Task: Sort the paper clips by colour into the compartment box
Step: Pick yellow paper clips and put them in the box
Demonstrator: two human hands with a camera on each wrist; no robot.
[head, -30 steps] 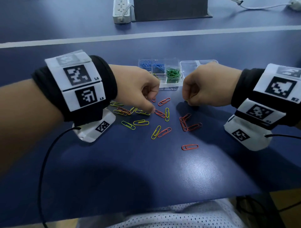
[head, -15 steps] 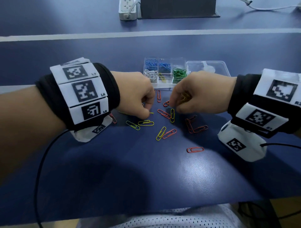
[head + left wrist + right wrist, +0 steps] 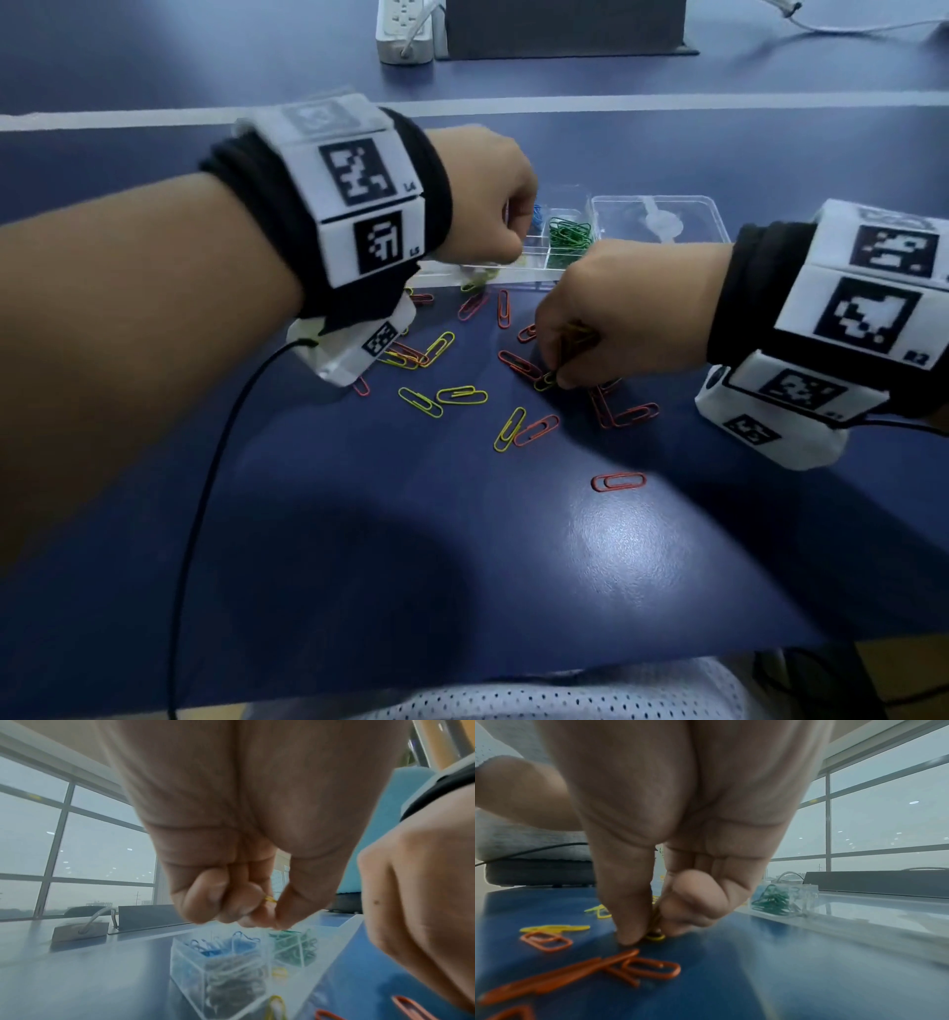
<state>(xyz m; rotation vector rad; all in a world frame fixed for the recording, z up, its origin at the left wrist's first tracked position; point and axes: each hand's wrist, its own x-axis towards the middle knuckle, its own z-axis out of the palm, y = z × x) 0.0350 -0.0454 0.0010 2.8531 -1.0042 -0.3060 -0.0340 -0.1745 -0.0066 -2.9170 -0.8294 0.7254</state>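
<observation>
We are holding our left hand [image 3: 482, 198] over the compartment box [image 3: 662, 205] toward the counter's [image 3: 462, 565] far edge, pinching a yellow clip [image 3: 270, 899]; our right hand [image 3: 616, 313] is pinching another yellow clip [image 3: 655, 937] against the counter mid-surface; loose orange clips [image 3: 619, 481] and yellow clips [image 3: 461, 395] are lying scattered nearer us.

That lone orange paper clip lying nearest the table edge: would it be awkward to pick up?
Probably a little. The orange paper clip lies flat on the glossy table, so it would likely slide when pushed. It looks thin and light, likely needing a fingertip pinch like the right hand uses. Being flat wire, it should not roll.
</observation>
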